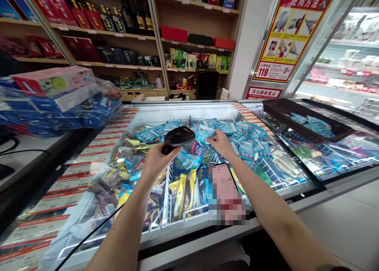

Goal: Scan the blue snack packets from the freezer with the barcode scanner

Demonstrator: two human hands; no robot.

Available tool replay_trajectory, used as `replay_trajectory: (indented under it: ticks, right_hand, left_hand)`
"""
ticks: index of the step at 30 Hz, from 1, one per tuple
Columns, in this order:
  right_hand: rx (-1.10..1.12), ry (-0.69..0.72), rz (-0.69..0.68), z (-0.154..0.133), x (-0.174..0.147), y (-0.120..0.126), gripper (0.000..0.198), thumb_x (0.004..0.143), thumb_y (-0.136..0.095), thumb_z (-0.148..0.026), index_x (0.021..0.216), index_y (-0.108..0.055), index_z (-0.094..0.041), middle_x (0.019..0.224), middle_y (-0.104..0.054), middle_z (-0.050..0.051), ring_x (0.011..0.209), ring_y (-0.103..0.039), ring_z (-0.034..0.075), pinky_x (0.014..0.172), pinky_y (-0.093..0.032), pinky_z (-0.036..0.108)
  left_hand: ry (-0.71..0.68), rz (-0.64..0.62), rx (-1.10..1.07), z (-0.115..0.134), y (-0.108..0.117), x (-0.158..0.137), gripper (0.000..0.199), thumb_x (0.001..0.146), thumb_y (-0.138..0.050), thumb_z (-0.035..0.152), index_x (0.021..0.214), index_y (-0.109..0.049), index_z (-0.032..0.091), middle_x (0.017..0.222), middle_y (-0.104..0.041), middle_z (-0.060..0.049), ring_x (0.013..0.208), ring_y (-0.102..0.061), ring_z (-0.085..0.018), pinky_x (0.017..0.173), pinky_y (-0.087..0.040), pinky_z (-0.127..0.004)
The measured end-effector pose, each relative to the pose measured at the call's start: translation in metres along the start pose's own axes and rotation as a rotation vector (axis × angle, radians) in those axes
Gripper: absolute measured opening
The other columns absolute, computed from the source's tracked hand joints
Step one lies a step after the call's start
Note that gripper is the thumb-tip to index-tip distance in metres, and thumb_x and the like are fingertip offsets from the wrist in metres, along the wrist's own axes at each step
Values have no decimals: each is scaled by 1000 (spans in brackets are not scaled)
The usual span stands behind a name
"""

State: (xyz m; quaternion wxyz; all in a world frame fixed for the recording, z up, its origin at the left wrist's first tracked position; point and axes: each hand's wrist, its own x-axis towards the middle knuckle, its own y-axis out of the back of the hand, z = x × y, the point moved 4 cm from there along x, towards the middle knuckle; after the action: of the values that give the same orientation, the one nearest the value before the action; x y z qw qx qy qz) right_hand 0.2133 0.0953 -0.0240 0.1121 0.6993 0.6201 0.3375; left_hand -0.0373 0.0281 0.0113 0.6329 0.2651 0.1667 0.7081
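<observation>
Black plastic handheld scanner (180,136), centre of the frame, sits gripped in the left hand (156,159), fingers curled. Just right, the right hand (222,144) pinches a flat blue-and-white packet (205,132).

Bare hands (222,144), bare forearms (272,200), dark edge of a right sleeve (333,268).
</observation>
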Motion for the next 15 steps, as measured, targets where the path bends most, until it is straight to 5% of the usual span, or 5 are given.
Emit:
replay_trajectory:
  ticks: [15]
  right_hand:
    - [-22, -36, -30, 8, 4, -1, 25, 76, -62, -43, 84, -54, -21, 74, -63, 0, 74, -61, 19, 69, -47, 31]
  left_hand:
    - [3, -2, 96, 7, -3, -4, 49, 70, -59, 64, 78, -64, 16, 52, -62, -1, 50, -58, -17, 47, -35, -24]
